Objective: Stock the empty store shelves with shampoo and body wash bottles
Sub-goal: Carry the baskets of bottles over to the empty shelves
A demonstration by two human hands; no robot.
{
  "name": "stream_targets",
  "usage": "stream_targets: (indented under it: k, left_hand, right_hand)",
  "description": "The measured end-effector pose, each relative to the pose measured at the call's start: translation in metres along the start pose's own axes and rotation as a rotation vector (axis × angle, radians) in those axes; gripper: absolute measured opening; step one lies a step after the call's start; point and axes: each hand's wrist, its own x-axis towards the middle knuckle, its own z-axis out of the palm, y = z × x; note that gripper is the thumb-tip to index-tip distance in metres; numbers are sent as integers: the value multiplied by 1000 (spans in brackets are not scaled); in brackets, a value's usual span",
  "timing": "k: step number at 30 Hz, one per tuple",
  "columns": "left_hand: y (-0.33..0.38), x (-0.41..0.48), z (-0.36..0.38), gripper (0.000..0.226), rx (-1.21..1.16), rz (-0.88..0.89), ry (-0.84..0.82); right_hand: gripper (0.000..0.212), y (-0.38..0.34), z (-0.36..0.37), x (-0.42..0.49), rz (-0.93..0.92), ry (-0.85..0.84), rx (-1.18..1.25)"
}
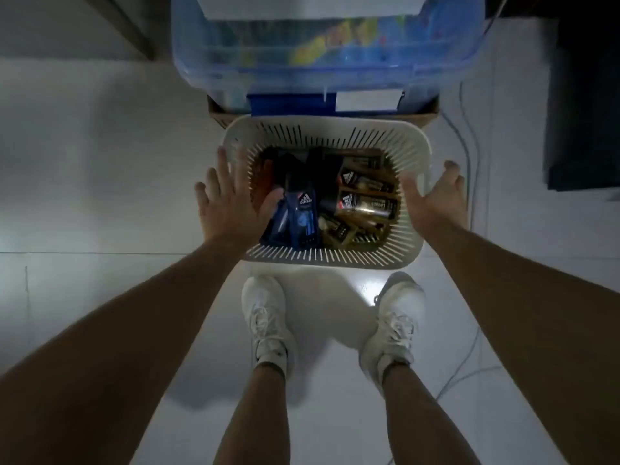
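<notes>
- Head view, straight down; person stands on white tiled floor (100,162).
- White slotted plastic basket (322,129) sits on floor just ahead of two white lace-up sneakers (268,317).
- Task items are all in the basket, lying flat in a pile. Blue-and-black branded bottles (303,213) on its left side, gold-and-black bottles (367,204) on its right. Count n/a, pile too dark.
- Left hand (231,196): released, fingers straight & spread, palm down over basket's left rim, thumb pointing in above the blue-and-black bottles. Holds nothing. Contact w/ rim: can't tell.
- Right hand (436,199): released, fingers loosely bent, at basket's right rim; thumb on the inner side, fingers on the outer side. Nothing grasped. Contact w/ rim: can't tell.
- Beyond basket: translucent blue plastic storage bin (328,68), contents colourful but blurred; edge of brown cardboard box (219,117) shows beneath it.
- Pale cables (466,135) run along floor right of basket; dark block (583,112) at far right.
</notes>
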Motion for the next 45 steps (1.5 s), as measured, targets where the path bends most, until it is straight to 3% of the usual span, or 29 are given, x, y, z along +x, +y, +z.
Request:
stream_targets:
  k: [3,5,9,13,17,21,32,37,45]
  left_hand:
    - [4,27,24,92,-165,-345,-72]
    - [5,41,30,89,-344,-485,-74]
    - [4,58,31,72,-542,-690,-55]
    - [-15,70,36,81,-609,-825,-41]
    - [-19,81,26,79,-945,-999,-167]
    - [-19,79,21,75,-1071,-995,-303]
    - [-9,13,-74,80,-1072,-995,-629]
    - [21,-43,-166,82,-1034,-952,-645]
    - [84,-120,-348,97,-930,-720,-505]
  right_hand:
    - [58,12,27,28,154,16,97]
    - [56,17,42,40,237,9,190]
    - [63,18,55,49,301,106,312]
    - [65,22,56,48,278,163,258]
    - [68,20,53,55,392,116,367]
    - [66,19,46,57,448,53,434]
    - [107,10,-43,4,625,-88,466]
    - [99,17,-124,-65,685,-151,502]
    - [80,6,-303,-201,655,-138,678]
